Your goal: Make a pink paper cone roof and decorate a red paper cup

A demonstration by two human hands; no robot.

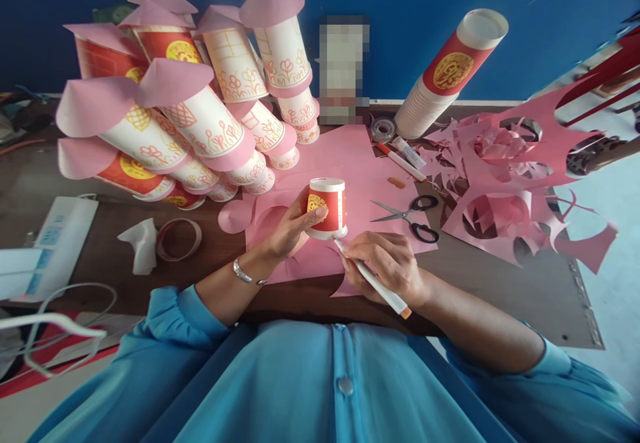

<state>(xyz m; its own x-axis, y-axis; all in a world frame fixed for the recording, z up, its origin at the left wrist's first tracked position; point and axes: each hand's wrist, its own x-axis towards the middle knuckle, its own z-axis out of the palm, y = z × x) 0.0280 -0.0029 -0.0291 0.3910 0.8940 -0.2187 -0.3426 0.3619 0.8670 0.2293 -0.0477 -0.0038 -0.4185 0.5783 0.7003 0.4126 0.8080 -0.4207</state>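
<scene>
My left hand (293, 226) is wrapped round a red and white paper cup (333, 206) with a yellow emblem, held over pink paper. In my right hand (387, 263) is a white marker (383, 288) with an orange end. The marker's tip touches or nearly touches the cup's lower rim. Under both hands lie sheets of pink paper (345, 156). Scissors (407, 216) with black handles rest on the paper to the right. Beyond them are a red and white marker (400, 161), a small glue tube (410, 153) and an orange cap (397, 182).
Cup towers with pink cone roofs (175, 83) crowd the left back. A leaning stack of paper cups (445, 73) and a tape roll (383, 130) stand at the back. Cut pink scraps (505, 156) cover the right. A pink ring (179, 239) and crumpled tissue (143, 244) lie left.
</scene>
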